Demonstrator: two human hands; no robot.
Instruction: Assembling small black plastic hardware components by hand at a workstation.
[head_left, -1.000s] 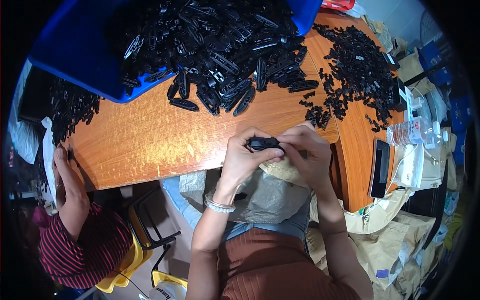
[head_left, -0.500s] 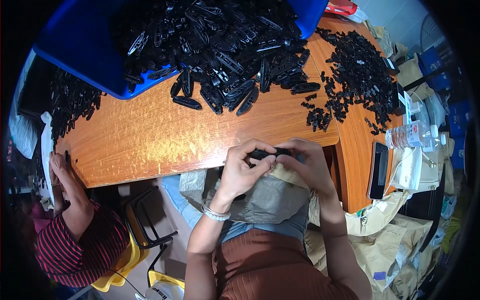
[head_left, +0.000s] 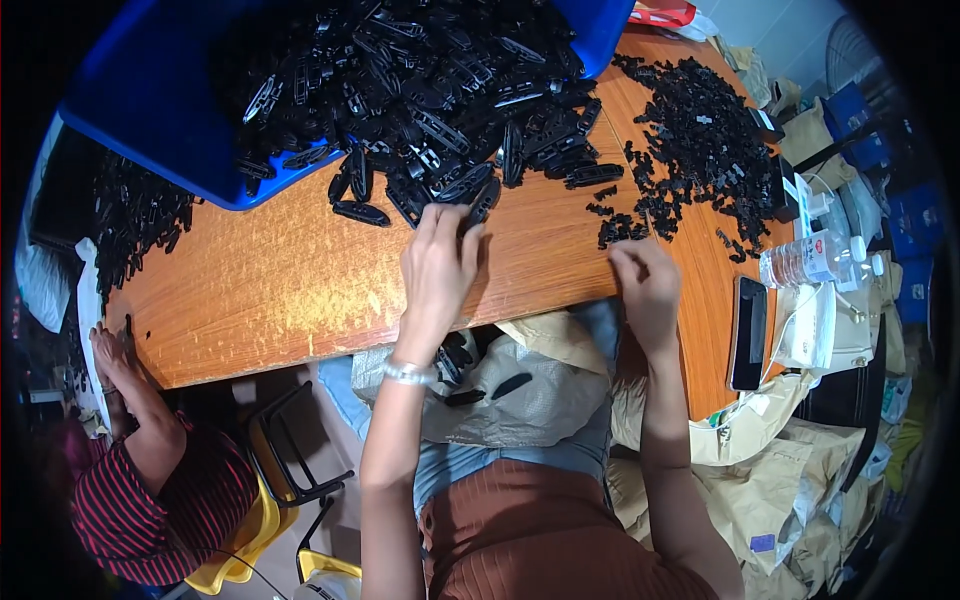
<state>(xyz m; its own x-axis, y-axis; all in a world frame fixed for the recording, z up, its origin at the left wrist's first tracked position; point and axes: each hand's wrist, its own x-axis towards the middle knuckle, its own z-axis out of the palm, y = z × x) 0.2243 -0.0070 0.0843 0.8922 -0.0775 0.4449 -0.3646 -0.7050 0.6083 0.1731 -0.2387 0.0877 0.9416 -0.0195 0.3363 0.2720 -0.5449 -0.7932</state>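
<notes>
My left hand [head_left: 432, 265] reaches over the table, thumb apart from its outstretched fingers. Its fingertips touch the near edge of a heap of long, oval black plastic pieces [head_left: 460, 130]. Close to the small black plastic clips [head_left: 620, 230] at the right, my right hand [head_left: 652, 295] is closed, thumb and fingertips pinched together. Whatever may be between them is too small to make out. A grey woven sack [head_left: 545, 405] lies open on my lap, with several black oval pieces [head_left: 512, 386] on and in it.
The blue bin [head_left: 170, 130] lies tipped at the far left. A bigger pile of small black parts [head_left: 700, 140] covers the right table. Along its edge are a phone [head_left: 747, 335] and a plastic bottle [head_left: 800, 262]. At the left a co-worker in a striped top [head_left: 185, 500] sits.
Both hands have parted from over my lap, where they held a black piece together. My left hand went forward to the oval pieces, my right toward the small clips. A black piece now lies on the sack.
</notes>
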